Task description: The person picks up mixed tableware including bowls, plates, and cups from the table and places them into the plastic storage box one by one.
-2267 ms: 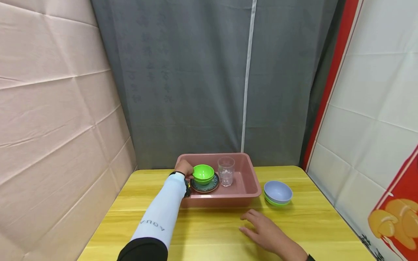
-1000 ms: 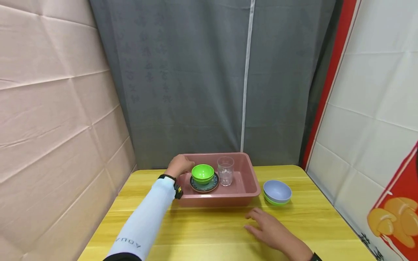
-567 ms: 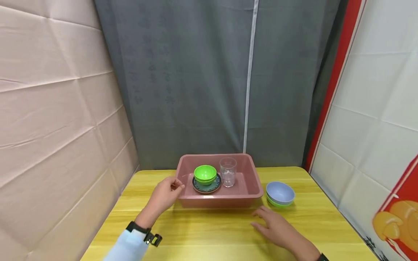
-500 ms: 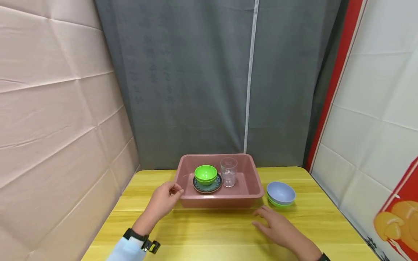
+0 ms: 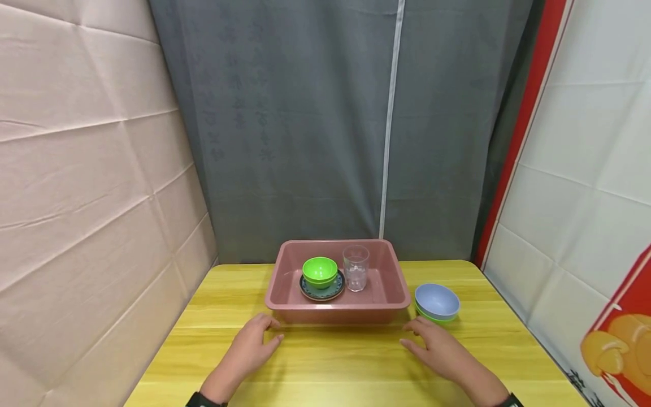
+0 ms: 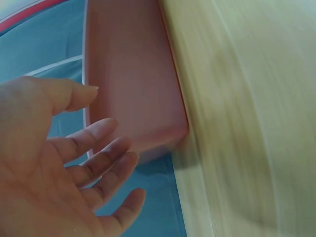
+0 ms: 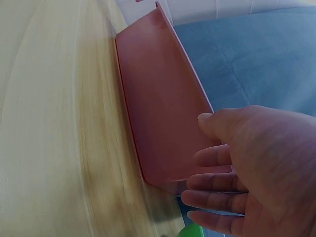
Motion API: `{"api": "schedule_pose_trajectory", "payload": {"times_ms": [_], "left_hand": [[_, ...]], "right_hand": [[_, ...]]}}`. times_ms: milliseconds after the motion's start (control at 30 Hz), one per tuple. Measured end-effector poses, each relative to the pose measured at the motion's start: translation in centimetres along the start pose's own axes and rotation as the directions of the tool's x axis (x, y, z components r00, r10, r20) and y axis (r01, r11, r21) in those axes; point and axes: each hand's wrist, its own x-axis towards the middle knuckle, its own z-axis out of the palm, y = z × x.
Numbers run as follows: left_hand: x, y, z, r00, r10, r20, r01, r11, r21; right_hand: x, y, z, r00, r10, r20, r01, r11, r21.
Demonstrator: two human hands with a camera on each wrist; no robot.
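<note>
In the head view my left hand (image 5: 252,345) is over the table, just in front of the near left corner of a pink plastic tub (image 5: 335,315). Its fingers are relaxed and spread in the left wrist view, with nothing between them. My right hand (image 5: 436,347) is at the tub's near right corner, its fingers loosely bent and holding nothing. Inside the tub, stacked green bowls (image 5: 320,269) sit on a dark patterned plate (image 5: 330,293). A clear drinking glass (image 5: 355,268) stands upright beside the plate.
A light blue bowl (image 5: 437,300) is nested in a green bowl (image 5: 441,321) on the table, right of the tub and beyond my right hand. The wooden table (image 5: 335,373) ends at a grey curtain (image 5: 295,141), with pale cloth walls on both sides.
My left hand has left the tub's left side and come back toward me, its fingers spreading. My right hand has shifted slightly right. The dishes stay in place.
</note>
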Motion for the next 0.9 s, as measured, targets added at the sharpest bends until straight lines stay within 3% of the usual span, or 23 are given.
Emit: {"api": "schedule_pose_trajectory", "payload": {"times_ms": [200, 400, 600, 767, 900], "left_hand": [[-0.5, -1.5, 0.6, 0.999, 0.040, 0.004, -0.040, 0.996, 0.084], [-0.8, -2.3, 0.9, 0.999, 0.024, 0.024, -0.026, 0.997, 0.078], [-0.9, -2.5, 1.1, 0.999, 0.015, 0.038, -0.017, 0.998, 0.054], [-1.1, -2.7, 1.3, 0.998, 0.004, 0.067, -0.007, 0.999, 0.037], [-1.0, -2.8, 1.4, 0.996, 0.004, 0.087, -0.006, 1.000, 0.022]], "right_hand": [[-0.2, 0.3, 0.0, 1.000, -0.001, 0.006, 0.001, 1.000, -0.003], [-0.3, 0.4, -0.1, 0.999, -0.034, -0.002, 0.034, 0.999, -0.020], [0.1, 1.0, -0.5, 0.996, 0.088, 0.001, -0.088, 0.996, 0.025], [0.7, 2.0, -2.3, 0.990, 0.082, -0.118, -0.080, 0.997, 0.017], [2.1, 4.2, -4.4, 0.965, 0.119, -0.235, -0.131, 0.991, -0.037]]}}
